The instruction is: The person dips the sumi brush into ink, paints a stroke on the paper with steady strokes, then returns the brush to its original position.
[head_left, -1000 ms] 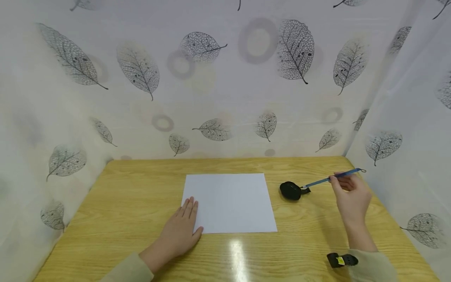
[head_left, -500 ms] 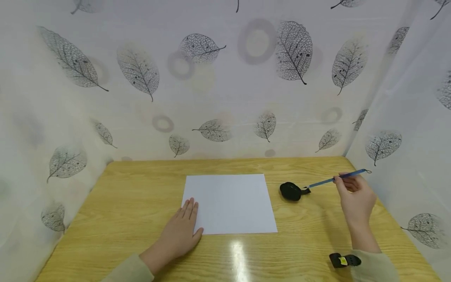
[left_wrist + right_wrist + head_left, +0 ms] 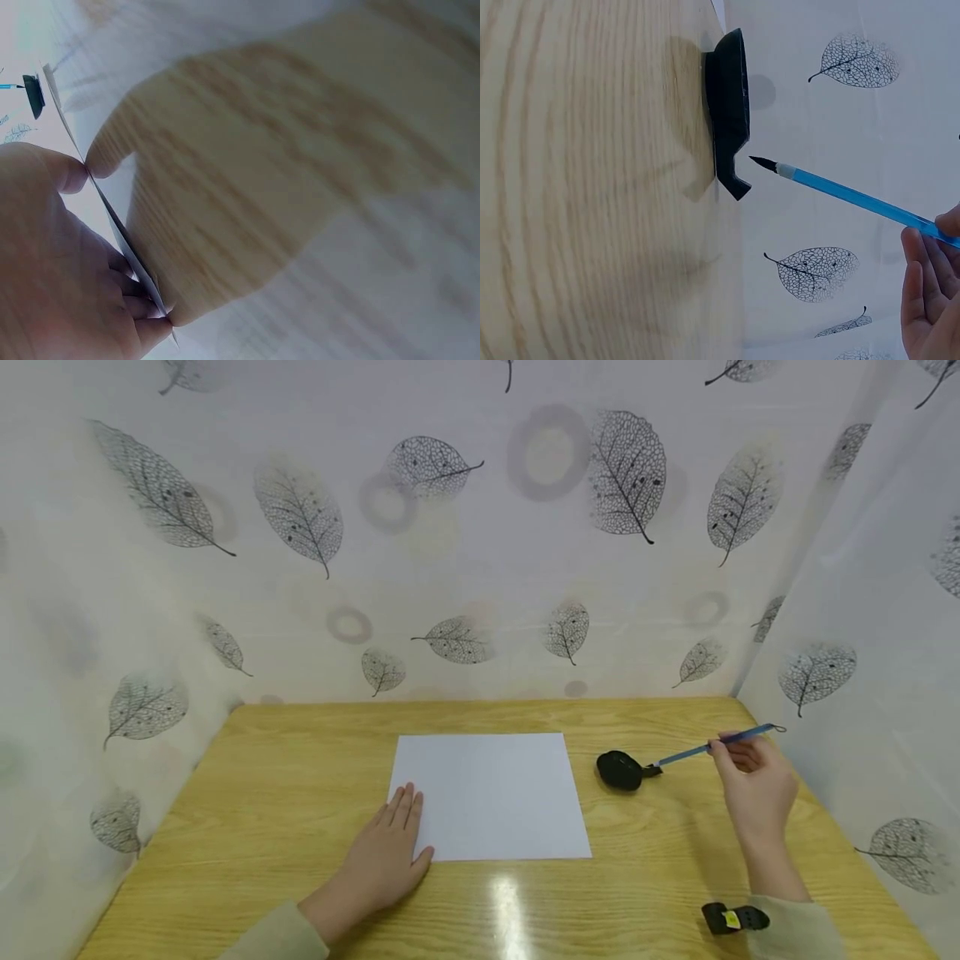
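A sheet of white paper (image 3: 495,797) lies on the wooden table, its lower left edge under the fingers of my left hand (image 3: 386,856). That hand lies flat with straight fingers, the thumb apart along the near edge. To the right of the paper sits a small black ink dish (image 3: 619,771) with a short handle. Between thumb and fingers, my right hand (image 3: 756,789) pinches a blue writing brush (image 3: 855,196). In the right wrist view the dark brush tip points at the dish, just off its handle. In the left wrist view the left hand (image 3: 67,255) meets the paper's edge.
A pale curtain (image 3: 480,543) printed with leaves encloses the table's back and sides. The wooden table (image 3: 300,777) has a glossy light reflection near its front. A black strap device (image 3: 735,918) sits at the right sleeve.
My right hand has drawn the brush slightly to the right, so its tip has shifted from beside the dish's bowl to over the handle end. My left hand has stayed on the paper.
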